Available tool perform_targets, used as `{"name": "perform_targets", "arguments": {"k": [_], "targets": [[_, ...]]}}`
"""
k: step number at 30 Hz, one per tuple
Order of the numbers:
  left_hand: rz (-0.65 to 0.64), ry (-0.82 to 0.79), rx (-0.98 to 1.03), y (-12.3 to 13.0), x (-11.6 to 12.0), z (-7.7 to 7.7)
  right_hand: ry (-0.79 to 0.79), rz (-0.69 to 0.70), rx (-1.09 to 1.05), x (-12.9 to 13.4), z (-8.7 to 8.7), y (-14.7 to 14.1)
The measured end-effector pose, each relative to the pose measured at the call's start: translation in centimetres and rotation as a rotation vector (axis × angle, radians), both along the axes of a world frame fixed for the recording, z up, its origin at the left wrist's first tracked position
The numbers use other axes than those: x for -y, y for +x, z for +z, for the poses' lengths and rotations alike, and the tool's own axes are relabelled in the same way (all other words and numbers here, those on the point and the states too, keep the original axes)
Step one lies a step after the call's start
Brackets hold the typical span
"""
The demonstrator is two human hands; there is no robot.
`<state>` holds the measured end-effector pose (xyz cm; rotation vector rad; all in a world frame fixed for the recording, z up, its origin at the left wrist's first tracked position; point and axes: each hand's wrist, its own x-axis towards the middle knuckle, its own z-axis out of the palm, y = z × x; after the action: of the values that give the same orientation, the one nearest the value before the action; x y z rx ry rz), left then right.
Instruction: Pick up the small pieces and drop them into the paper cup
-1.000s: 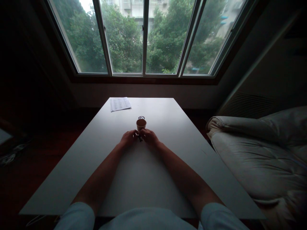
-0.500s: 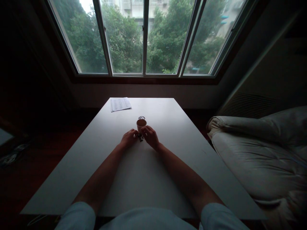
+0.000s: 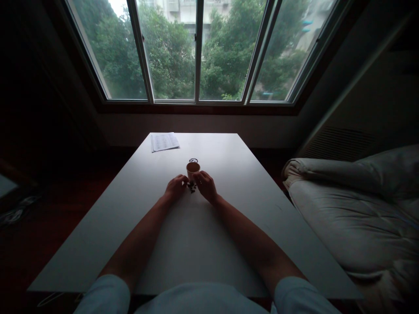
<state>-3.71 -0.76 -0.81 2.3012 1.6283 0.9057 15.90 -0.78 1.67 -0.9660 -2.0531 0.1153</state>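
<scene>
An open brownish cup (image 3: 193, 167) stands upright on the white table, directly ahead of me. Several small dark pieces (image 3: 192, 187) lie loose in front of its base. My left hand (image 3: 176, 186) rests low at the cup's left side, its fingers drawn together near the pieces; whatever they pinch is too small to make out. My right hand (image 3: 206, 186) is closed at the cup's right front, its fingertips overlapping the cup wall. Whether these fingers touch the cup or hold a small piece is hidden. Just behind the cup lies a round dark-rimmed item (image 3: 193, 160), partly covered.
Printed sheets of paper (image 3: 165, 141) lie at the far left corner of the white table (image 3: 203, 244). Right of the table is a pale padded seat or folded bedding (image 3: 347, 209). A wide window (image 3: 196, 52) fills the wall ahead.
My left hand's fingers have shifted slightly beside the cup, and more of the dark pieces show. The right hand and the cup have hardly moved.
</scene>
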Motion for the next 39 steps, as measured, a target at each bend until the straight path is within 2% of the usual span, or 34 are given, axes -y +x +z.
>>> {"name": "perform_targets", "arguments": {"k": [9, 15, 22, 30, 35, 39], "targets": [[0.004, 0.006, 0.045, 0.1, -0.2, 0.0, -0.021, -0.025, -0.017, -0.2, -0.4, -0.2], [0.057, 0.057, 0.092, 0.5, 0.0, 0.4, -0.032, -0.029, -0.044, -0.1, -0.3, -0.3], [0.048, 0.040, 0.138, 0.8, 0.0, 0.6, -0.036, -0.033, -0.152, 0.2, -0.1, -0.4], [0.018, 0.050, 0.169, 0.7, -0.5, 0.0, -0.069, -0.043, -0.089, 0.3, 0.2, -0.3], [0.016, 0.135, 0.282, 1.0, -0.8, -0.3, -0.037, -0.008, -0.219, -0.2, -0.6, 0.0], [0.032, 0.228, 0.389, 1.5, -0.5, 0.4, -0.040, -0.023, -0.338, -0.6, -1.0, 0.0]]}}
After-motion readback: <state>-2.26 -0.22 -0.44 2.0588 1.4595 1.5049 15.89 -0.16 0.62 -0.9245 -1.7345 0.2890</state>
